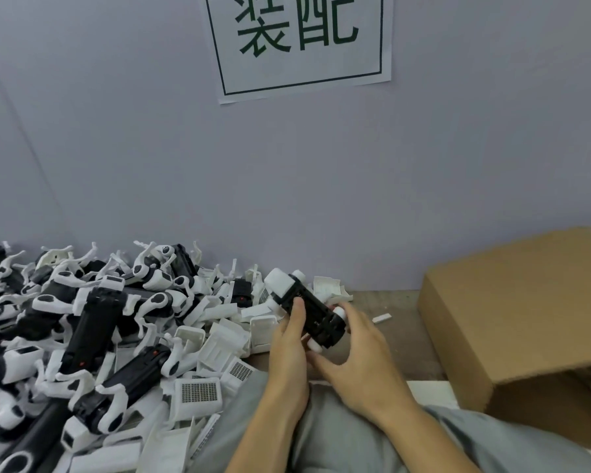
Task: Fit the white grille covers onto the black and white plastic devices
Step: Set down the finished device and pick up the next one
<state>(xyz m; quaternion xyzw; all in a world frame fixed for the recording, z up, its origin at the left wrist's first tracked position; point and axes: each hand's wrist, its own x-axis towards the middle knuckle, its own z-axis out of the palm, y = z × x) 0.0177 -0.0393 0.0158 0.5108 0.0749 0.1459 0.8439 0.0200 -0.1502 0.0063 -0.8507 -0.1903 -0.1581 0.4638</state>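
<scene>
Centre frame, left hand (289, 339) and right hand (359, 349) both grip one black and white device (307, 310); grille covers (198, 392) heaped lower left.

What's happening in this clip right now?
A person sits at a bench and holds one black and white device up in both hands: the left hand grips its side with the thumb on the black body, and the right hand cups its near end. To the left lies a pile of more devices, with loose white grille covers at its near edge. A cardboard box stands on the right. Whether this device has its cover on cannot be told.
</scene>
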